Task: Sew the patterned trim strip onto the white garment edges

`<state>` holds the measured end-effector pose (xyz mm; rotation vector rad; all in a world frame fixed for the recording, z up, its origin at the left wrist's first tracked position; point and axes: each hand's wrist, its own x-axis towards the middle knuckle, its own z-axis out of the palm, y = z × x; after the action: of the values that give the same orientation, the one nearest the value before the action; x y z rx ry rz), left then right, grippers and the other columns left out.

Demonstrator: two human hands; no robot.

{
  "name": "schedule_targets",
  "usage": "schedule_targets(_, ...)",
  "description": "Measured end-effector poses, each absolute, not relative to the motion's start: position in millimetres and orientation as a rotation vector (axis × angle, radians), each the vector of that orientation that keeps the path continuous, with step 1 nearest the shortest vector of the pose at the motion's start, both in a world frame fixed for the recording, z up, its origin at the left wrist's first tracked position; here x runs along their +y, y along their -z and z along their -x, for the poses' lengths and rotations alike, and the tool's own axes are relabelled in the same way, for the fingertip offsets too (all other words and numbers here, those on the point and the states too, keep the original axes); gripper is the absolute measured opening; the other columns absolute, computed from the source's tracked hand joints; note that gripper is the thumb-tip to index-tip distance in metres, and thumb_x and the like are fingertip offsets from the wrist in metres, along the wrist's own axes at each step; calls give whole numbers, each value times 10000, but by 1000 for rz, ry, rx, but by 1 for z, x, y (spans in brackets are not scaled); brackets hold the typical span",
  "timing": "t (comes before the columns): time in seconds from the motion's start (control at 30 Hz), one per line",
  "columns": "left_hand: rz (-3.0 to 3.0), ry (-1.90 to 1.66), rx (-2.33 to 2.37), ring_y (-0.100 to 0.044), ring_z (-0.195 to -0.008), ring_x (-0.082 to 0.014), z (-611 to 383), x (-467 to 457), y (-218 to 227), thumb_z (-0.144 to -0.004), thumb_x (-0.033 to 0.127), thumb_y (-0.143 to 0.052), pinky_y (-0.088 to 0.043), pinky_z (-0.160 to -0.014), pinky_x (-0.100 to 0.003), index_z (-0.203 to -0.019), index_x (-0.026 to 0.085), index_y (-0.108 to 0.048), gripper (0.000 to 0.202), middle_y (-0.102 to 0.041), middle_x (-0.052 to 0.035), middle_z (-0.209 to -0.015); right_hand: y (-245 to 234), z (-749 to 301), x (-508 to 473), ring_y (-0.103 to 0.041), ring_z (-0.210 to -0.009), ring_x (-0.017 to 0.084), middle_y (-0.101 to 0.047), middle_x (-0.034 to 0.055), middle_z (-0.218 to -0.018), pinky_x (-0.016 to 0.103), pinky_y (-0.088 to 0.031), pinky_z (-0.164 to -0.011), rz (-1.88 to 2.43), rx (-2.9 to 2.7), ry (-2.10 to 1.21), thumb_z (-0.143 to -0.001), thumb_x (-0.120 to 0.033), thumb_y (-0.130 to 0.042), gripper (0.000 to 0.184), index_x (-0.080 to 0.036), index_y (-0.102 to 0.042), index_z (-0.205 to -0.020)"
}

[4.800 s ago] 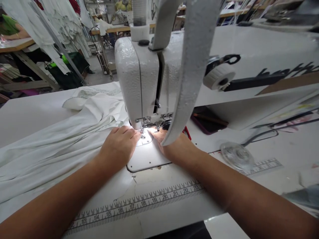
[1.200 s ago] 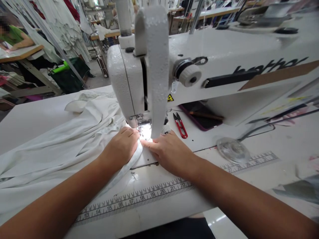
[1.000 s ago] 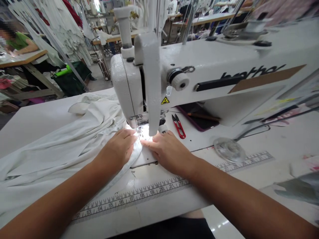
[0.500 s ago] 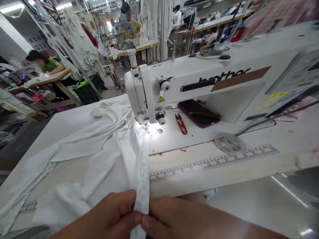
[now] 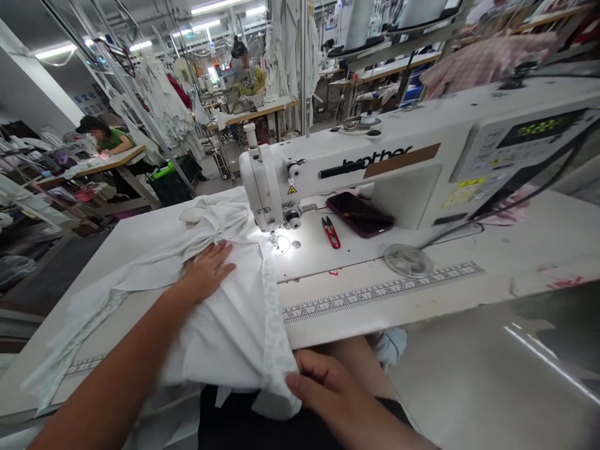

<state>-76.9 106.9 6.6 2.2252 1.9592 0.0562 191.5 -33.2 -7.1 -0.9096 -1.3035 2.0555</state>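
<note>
White fabric [image 5: 229, 331] lies over the left of the sewing table and hangs past its front edge. Along its right side runs a pale patterned strip [image 5: 273, 306], leading up to the needle area of the white sewing machine [image 5: 276, 187]. My left hand [image 5: 206, 275] rests on the fabric left of the needle, palm down, fingers spread. At the table's front edge my right hand [image 5: 323, 381] pinches the strip's lower part between thumb and fingers. The machine's lamp lights the needle plate [image 5: 282, 245].
Red thread snips [image 5: 331, 233] and a dark phone [image 5: 360, 214] lie under the machine arm. A clear round case [image 5: 409, 260] sits near a printed ruler [image 5: 384, 291] along the front. Co-workers sit at other tables behind, one in green [image 5: 112, 140] at left.
My left hand has left the strip and moved up and left onto the fabric, opening flat. My right hand still grips the strip, now a little farther right. The view has tilted up.
</note>
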Motion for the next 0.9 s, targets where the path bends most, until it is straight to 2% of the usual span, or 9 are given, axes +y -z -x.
schedule_targets(0.13,-2198,-215,2105,-370,-1334,-392,86,79,-24,-903,442,-456,-253,-1010,-692,-1196,191,-610,416,-487,-167,-1413,-3,-192,-36,-381,-694,137,-415,-21,-725,260,-329,-642,858,-1506,-2013,-851,-402,-526,250,-187,-481,-731)
schedule_targets(0.2,-2177,-298,2028,-524,-1183,-320,66,55,-32,-910,450,-445,-385,-983,-535,-1032,179,-671,374,-632,-148,-1223,-4,-189,-37,-380,-689,134,-412,-22,-724,254,-325,-625,795,-1594,-1952,-855,-371,-504,226,-193,-461,-724)
schedule_targets(0.27,-1901,-389,1828,-624,-849,-212,39,29,-38,-931,507,-387,-488,-765,-353,-937,188,-668,425,-691,-79,-943,-4,-187,-38,-388,-675,130,-426,-21,-722,251,-331,-616,771,-1657,-1870,-868,-352,-486,215,-194,-460,-725)
schedule_targets(0.33,-1437,-426,1574,-498,-542,-125,14,9,-42,-901,584,-404,-386,-510,-239,-787,172,-621,479,-592,-9,-671,-4,-187,-40,-410,-670,130,-458,-16,-731,252,-344,-616,774,-1720,-1790,-872,-332,-487,193,-192,-476,-739)
schedule_targets(0.4,-1128,-482,1399,-354,-460,-74,-5,-4,-45,-834,587,-540,-258,-443,-201,-689,161,-548,450,-452,47,-558,-2,-188,-42,-433,-673,131,-480,-13,-741,252,-354,-621,782,-1775,-1712,-861,-299,-495,161,-193,-479,-742)
schedule_targets(0.5,-919,-726,1339,-395,-526,-60,-19,-13,-46,-732,477,-720,-313,-505,-179,-733,154,-537,372,-476,55,-613,2,-186,-50,-446,-656,127,-473,-23,-709,249,-353,-612,786,-1858,-1603,-826,-237,-508,144,-199,-443,-703)
schedule_targets(0.6,-764,-928,1327,-463,-580,-72,-27,-21,-41,-722,443,-741,-376,-561,-186,-824,160,-552,355,-548,42,-676,6,-184,-61,-476,-661,128,-499,-24,-703,245,-363,-619,771,-1942,-1534,-786,-181,-527,157,-202,-419,-674)
schedule_targets(0.8,-807,-983,1306,-609,-852,-164,-33,-49,-20,-716,300,-773,-483,-766,-283,-1069,179,-505,460,-653,-30,-954,-1,-206,-60,-563,-689,111,-619,-33,-748,215,-394,-638,690,-2306,-1451,-763,-47,-587,171,-189,-541,-680)
schedule_targets(0.9,-851,-974,1346,-611,-802,-161,-32,-60,-13,-728,247,-752,-484,-719,-284,-1139,186,-446,516,-652,-31,-942,-6,-222,-38,-576,-737,130,-640,-17,-792,248,-422,-685,825,-2339,-1105,-861,-86,-537,168,-209,-636,-802)
